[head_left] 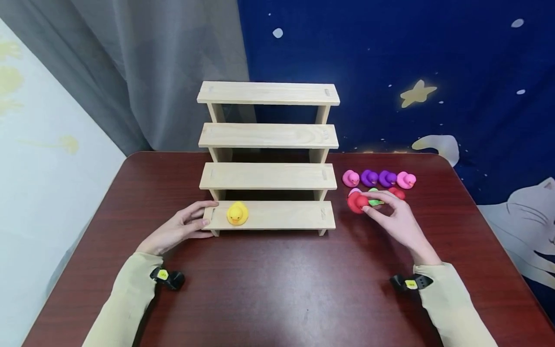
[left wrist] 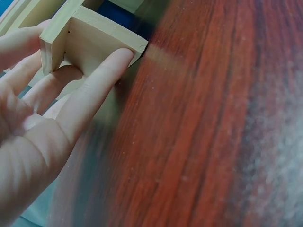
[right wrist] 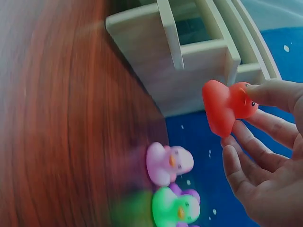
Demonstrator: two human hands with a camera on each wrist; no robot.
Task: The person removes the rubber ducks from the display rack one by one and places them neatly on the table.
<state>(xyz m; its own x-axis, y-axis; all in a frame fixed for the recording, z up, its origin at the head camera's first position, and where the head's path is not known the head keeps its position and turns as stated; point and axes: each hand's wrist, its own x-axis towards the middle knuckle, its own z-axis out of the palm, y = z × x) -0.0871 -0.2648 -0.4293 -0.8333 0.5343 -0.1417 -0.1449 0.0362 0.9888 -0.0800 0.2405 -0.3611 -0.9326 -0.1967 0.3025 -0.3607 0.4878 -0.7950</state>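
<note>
My right hand [head_left: 396, 219] pinches a red rubber duck [right wrist: 222, 106] between thumb and fingers, held above the table at the right of a stepped wooden shelf [head_left: 269, 176]. Below the held duck, in the right wrist view, are a pale pink duck [right wrist: 161, 163] and a green duck [right wrist: 165, 208]. At the shelf's left end, my left hand [head_left: 178, 229] grips the lowest step, its fingers spread about the board's end and the side panel [left wrist: 90, 40]. On that lowest step, near my left hand, sits a yellow rubber duck [head_left: 237, 213].
Behind the held duck stands a row of pink and purple ducks, among them a purple duck [head_left: 369, 178]. Another red duck [head_left: 396, 193] is partly hidden by my right hand. A grey curtain [head_left: 182, 58] and a blue backdrop [head_left: 347, 48] hang behind the dark red-brown table [head_left: 277, 289].
</note>
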